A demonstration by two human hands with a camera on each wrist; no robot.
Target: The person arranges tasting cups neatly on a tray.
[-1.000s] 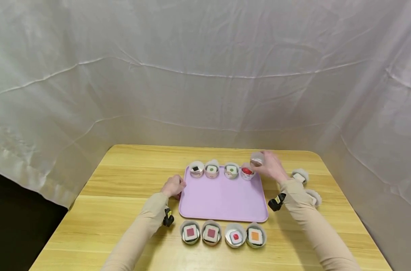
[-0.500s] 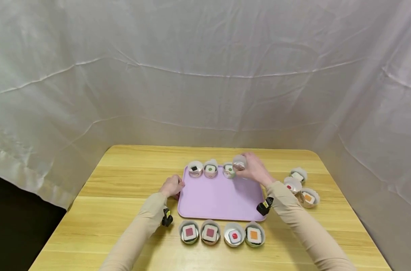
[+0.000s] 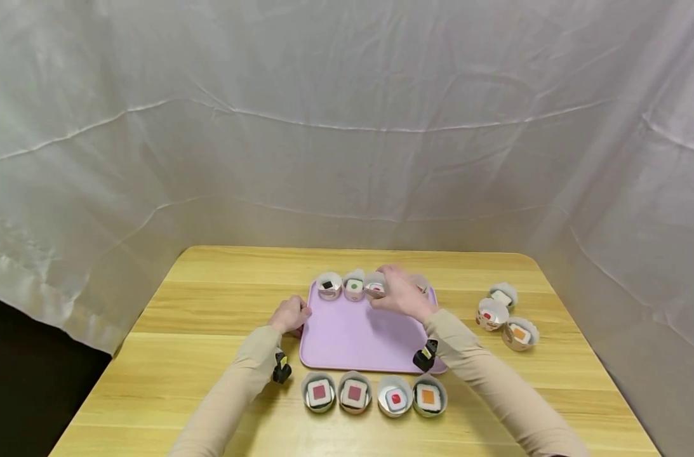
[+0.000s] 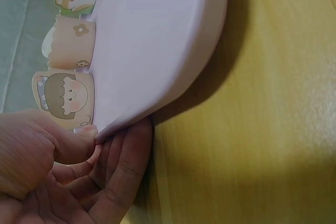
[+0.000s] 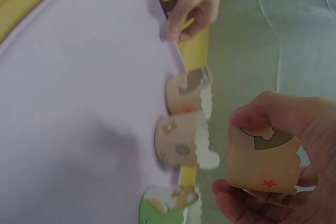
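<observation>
My left hand (image 3: 289, 313) pinches the rim of a lilac tray (image 3: 352, 336), thumb on top and fingers underneath in the left wrist view. My right hand (image 3: 402, 293) grips a paper baking cup (image 5: 262, 156) by its sides, held above the tray's back edge. In the head view this cup shows something white and red inside. Below it along that edge stand a cup with a black-topped piece (image 3: 328, 285), a cup with a green-dotted piece (image 3: 354, 285) and a green cup with a dog print (image 5: 165, 208). Another cup (image 3: 420, 283) is partly behind my right hand.
In front of the tray, a row of several paper cups (image 3: 355, 393) holds square sushi-like pieces with dark red, red and orange centres. Three more cups (image 3: 492, 315) cluster on the wooden table (image 3: 209, 285) at the right. A pale curtain (image 3: 347, 158) hangs behind.
My right hand has carried the cup leftward along the tray's back edge, from the right corner to beside the green-dotted piece's cup. My left hand has stayed at the rim.
</observation>
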